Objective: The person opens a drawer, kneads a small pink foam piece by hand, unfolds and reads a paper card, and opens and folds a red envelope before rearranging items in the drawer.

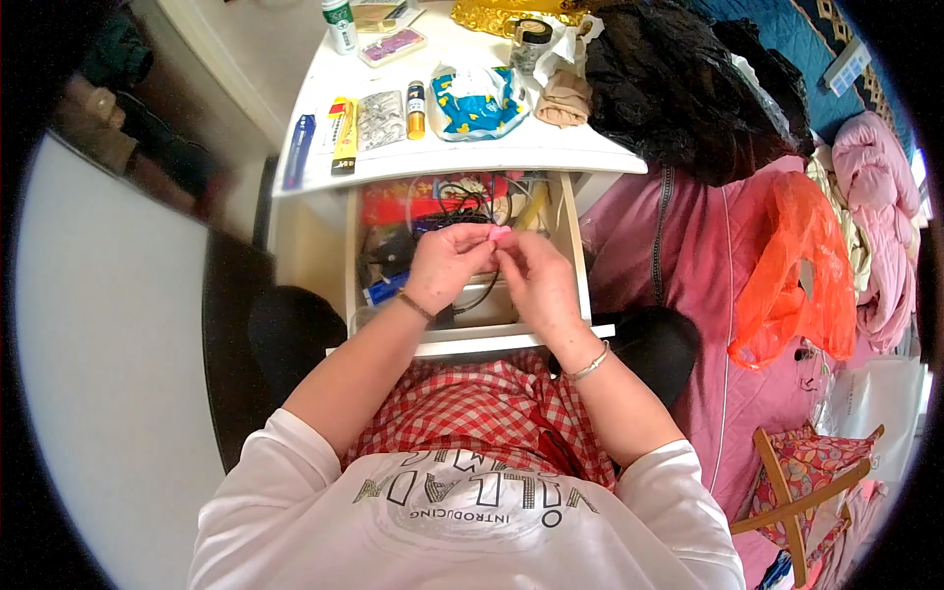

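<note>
A small pink object (500, 234), too small to name, is pinched between the fingertips of both hands. My left hand (445, 264) closes on it from the left, with a dark bracelet at the wrist. My right hand (541, 280), below a silver bangle, has its thumb and fingers closed on it from the right. Both hands are above a pulled-out drawer (578, 251). Inside the drawer lie black cables (462, 205), a red packet (391, 201) and a blue item (383, 288); the hands cover part of its contents.
The white tabletop (393, 169) holds a wipes pack (479, 103), a glue-like tube (416, 110), a yellow box (344, 136), a blue box (300, 150) and a dark-lidded jar (531, 44). Right of it are a black plastic bag (678, 93), an orange bag (796, 280) and a folding stool (806, 492).
</note>
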Available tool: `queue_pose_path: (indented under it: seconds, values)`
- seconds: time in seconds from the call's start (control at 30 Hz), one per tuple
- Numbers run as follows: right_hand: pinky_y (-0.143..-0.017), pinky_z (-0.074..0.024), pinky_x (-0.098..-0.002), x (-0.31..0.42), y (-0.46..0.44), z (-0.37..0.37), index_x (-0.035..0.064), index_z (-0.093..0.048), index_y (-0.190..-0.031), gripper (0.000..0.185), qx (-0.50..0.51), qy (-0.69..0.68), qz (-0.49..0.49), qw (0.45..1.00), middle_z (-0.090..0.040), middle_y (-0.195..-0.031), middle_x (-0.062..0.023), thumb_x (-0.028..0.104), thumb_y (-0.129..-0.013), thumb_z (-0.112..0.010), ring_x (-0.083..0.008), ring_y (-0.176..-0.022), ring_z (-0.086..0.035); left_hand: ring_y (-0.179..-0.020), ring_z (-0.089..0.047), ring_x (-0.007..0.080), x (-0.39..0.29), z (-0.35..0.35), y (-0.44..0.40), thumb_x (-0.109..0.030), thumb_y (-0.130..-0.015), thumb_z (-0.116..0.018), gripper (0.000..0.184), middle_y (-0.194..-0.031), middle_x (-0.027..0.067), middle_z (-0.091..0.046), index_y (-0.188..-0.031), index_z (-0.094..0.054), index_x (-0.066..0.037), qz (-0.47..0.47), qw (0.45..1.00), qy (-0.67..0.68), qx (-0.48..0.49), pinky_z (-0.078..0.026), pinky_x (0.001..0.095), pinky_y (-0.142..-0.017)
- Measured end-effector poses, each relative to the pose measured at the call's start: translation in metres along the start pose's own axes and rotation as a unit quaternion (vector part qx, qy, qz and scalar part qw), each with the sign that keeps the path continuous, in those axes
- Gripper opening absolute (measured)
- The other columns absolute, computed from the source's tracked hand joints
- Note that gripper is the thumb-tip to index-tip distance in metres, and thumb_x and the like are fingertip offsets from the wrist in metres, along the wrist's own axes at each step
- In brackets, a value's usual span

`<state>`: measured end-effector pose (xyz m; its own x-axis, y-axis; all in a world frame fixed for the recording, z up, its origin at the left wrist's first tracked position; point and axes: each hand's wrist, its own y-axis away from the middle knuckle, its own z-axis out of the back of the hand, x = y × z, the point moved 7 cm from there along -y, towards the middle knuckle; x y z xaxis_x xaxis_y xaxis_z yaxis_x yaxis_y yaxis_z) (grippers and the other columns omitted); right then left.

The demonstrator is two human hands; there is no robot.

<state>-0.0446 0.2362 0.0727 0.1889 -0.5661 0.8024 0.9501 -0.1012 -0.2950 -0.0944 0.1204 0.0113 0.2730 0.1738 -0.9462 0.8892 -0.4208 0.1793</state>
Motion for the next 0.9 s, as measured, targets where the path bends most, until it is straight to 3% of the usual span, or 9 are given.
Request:
queue_pose_path:
  seconds: [0.03, 0.27, 0.33, 0.43, 0.57, 0.63, 0.9]
  values:
    - [-0.063, -0.0494, -0.0293, 0.001, 0.000, 0.000, 0.0008, -0.058, -0.094, 0.014, 0.006, 0.021, 0.013, 1.000, -0.061, -0.082, -0.0128, 0.002, -0.081, -0.061, -0.0218, -0.072, -0.062, -0.088, -0.062, 0.0134, 0.001, 0.000, 0.000, -0.005, -0.086, -0.057, 0.023, -0.103, 0.0096, -0.063, -0.108, -0.059, 0.003, 0.005, 1.000, -0.005, -0.004, -0.053, 0.0251, -0.077]
    - [-0.062, -0.0484, -0.0279, -0.007, -0.001, -0.005, 0.0011, -0.058, -0.091, 0.011, 0.026, -0.007, 0.002, 1.000, -0.060, -0.078, -0.0123, 0.002, -0.080, -0.061, -0.0196, -0.069, -0.061, -0.088, -0.062, 0.0132, 0.005, 0.004, 0.000, -0.004, -0.086, -0.057, 0.022, -0.102, 0.0094, -0.064, -0.106, -0.060, 0.003, 0.021, 1.000, -0.011, -0.019, -0.053, 0.0250, -0.076]
    - [-0.061, -0.0480, -0.0357, -0.006, -0.001, -0.005, 0.0025, -0.057, -0.083, 0.009, 0.050, -0.039, -0.040, 0.997, -0.060, -0.075, -0.0134, 0.007, -0.077, -0.062, -0.0281, -0.068, -0.061, -0.087, -0.062, 0.0131, 0.000, 0.002, 0.001, -0.004, -0.085, -0.058, 0.021, -0.101, 0.0090, -0.064, -0.105, -0.061, 0.003, 0.000, 1.000, -0.010, -0.021, -0.053, 0.0250, -0.076]
    - [-0.060, -0.0478, -0.0347, 0.001, 0.001, -0.005, 0.0021, -0.057, -0.081, 0.008, 0.067, -0.019, -0.036, 0.997, -0.060, -0.075, -0.0135, 0.006, -0.077, -0.062, -0.0275, -0.067, -0.060, -0.086, -0.062, 0.0134, -0.005, 0.005, 0.001, -0.003, -0.085, -0.057, 0.020, -0.100, 0.0089, -0.064, -0.104, -0.061, 0.003, 0.022, 0.997, -0.049, -0.062, -0.053, 0.0256, -0.076]
    - [-0.061, -0.0478, -0.0351, -0.009, 0.000, -0.007, 0.0016, -0.057, -0.082, 0.008, 0.059, -0.033, -0.066, 0.996, -0.060, -0.075, -0.0146, 0.006, -0.077, -0.062, -0.0286, -0.068, -0.061, -0.088, -0.061, 0.0136, 0.000, 0.006, -0.001, -0.001, -0.085, -0.056, 0.020, -0.101, 0.0092, -0.064, -0.104, -0.060, 0.003, 0.007, 0.999, -0.020, -0.035, -0.053, 0.0261, -0.076]
    - [-0.063, -0.0479, -0.0358, -0.005, -0.002, -0.001, 0.0012, -0.057, -0.084, 0.009, 0.020, -0.025, -0.027, 0.999, -0.060, -0.077, -0.0157, 0.005, -0.077, -0.061, -0.0295, -0.070, -0.061, -0.089, -0.061, 0.0142, 0.002, 0.002, 0.000, 0.000, -0.085, -0.055, 0.022, -0.103, 0.0100, -0.063, -0.106, -0.059, 0.003, 0.013, 1.000, 0.000, -0.010, -0.052, 0.0260, -0.077]
    - [-0.066, -0.0483, -0.0385, 0.002, 0.000, -0.008, 0.0019, -0.058, -0.091, 0.014, 0.035, 0.027, 0.062, 0.997, -0.059, -0.081, -0.0157, 0.002, -0.077, -0.060, -0.0315, -0.075, -0.060, -0.089, -0.061, 0.0151, 0.005, 0.002, -0.002, -0.001, -0.086, -0.054, 0.023, -0.103, 0.0103, -0.063, -0.108, -0.057, 0.004, 0.008, 1.000, -0.007, 0.010, -0.052, 0.0266, -0.075]
